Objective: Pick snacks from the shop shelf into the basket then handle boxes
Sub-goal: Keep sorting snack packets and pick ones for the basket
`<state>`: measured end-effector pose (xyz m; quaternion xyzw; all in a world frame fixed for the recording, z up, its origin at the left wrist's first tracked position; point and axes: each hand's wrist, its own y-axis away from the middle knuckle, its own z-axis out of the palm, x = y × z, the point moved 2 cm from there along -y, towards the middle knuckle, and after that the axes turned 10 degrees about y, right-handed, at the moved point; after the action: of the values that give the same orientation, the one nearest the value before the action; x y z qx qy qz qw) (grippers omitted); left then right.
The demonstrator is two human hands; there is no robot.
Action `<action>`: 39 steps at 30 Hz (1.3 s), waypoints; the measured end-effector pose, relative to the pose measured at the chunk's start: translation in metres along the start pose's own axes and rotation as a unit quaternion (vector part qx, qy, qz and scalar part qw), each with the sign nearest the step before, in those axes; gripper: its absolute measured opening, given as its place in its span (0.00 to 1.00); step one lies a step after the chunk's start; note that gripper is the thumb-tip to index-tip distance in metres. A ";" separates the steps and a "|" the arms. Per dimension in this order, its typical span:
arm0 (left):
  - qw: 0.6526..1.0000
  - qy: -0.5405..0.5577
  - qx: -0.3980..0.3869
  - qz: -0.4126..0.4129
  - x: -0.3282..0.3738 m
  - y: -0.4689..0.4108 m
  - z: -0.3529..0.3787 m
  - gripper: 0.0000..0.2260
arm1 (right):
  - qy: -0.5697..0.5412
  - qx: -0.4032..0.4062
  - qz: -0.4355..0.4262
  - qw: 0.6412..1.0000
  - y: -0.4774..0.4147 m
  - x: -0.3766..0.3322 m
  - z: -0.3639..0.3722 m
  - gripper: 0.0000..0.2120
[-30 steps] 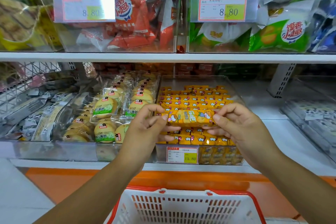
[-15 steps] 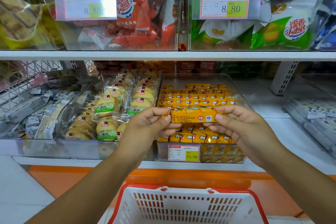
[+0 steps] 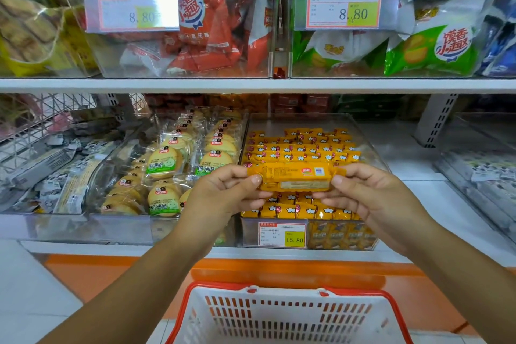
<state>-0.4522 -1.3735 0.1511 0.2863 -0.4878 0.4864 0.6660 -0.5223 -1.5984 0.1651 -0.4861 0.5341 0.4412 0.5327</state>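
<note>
Head view: both hands hold one yellow snack packet level, above the clear bin of matching yellow packets on the lower shelf. The left hand pinches the packet's left end between thumb and fingers; the right hand pinches its right end the same way. Below, near the bottom edge, sits the white basket with a red rim. Left of the yellow bin, another clear bin holds round biscuit packs

Bright, even light — glare on price tag, edges bowed.
</note>
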 end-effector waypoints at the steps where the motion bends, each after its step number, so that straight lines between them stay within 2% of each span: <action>1: 1.000 -0.012 0.000 0.002 -0.001 0.000 0.000 0.07 | 0.008 0.002 -0.001 1.000 0.000 0.000 0.001 0.11; 6: 1.000 -0.026 0.004 -0.011 -0.009 0.000 0.002 0.08 | -0.006 0.012 -0.006 1.000 0.000 0.001 0.004 0.10; 8: 1.000 -0.024 0.017 -0.005 -0.011 0.000 0.004 0.05 | -0.001 0.032 -0.006 0.999 0.000 0.002 0.004 0.07; 11: 0.999 -0.002 0.032 0.011 -0.009 0.002 0.006 0.05 | 0.010 0.060 -0.025 0.998 0.001 0.001 0.004 0.10; 14: 0.998 -0.012 0.051 0.025 -0.010 0.003 0.009 0.01 | 0.044 0.061 -0.039 0.996 0.002 0.003 0.005 0.06; 18: 0.999 -0.004 0.040 0.010 -0.009 0.002 0.009 0.14 | 0.059 0.034 -0.034 0.997 0.003 0.003 0.006 0.15; 21: 0.999 0.003 0.032 0.008 -0.007 0.001 0.007 0.16 | 0.059 0.023 -0.033 0.997 0.003 0.001 0.006 0.19; 25: 0.999 0.011 0.041 0.005 -0.009 0.000 0.004 0.11 | 0.043 0.026 -0.026 0.998 0.002 0.002 0.005 0.17; 32: 0.999 -0.017 0.031 0.003 -0.009 0.000 0.004 0.08 | 0.035 0.020 -0.034 0.999 0.002 0.002 0.004 0.15; 36: 0.999 -0.042 0.029 0.010 -0.008 0.000 0.006 0.10 | 0.056 -0.003 -0.023 0.998 0.004 0.002 0.005 0.24; 39: 0.994 -0.103 0.025 0.011 -0.008 0.001 0.008 0.07 | 0.094 0.025 -0.020 0.995 0.002 0.002 0.007 0.22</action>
<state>-0.4568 -1.3833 0.1462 0.3461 -0.5444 0.4738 0.5995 -0.5234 -1.5913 0.1623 -0.5224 0.5833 0.3690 0.5007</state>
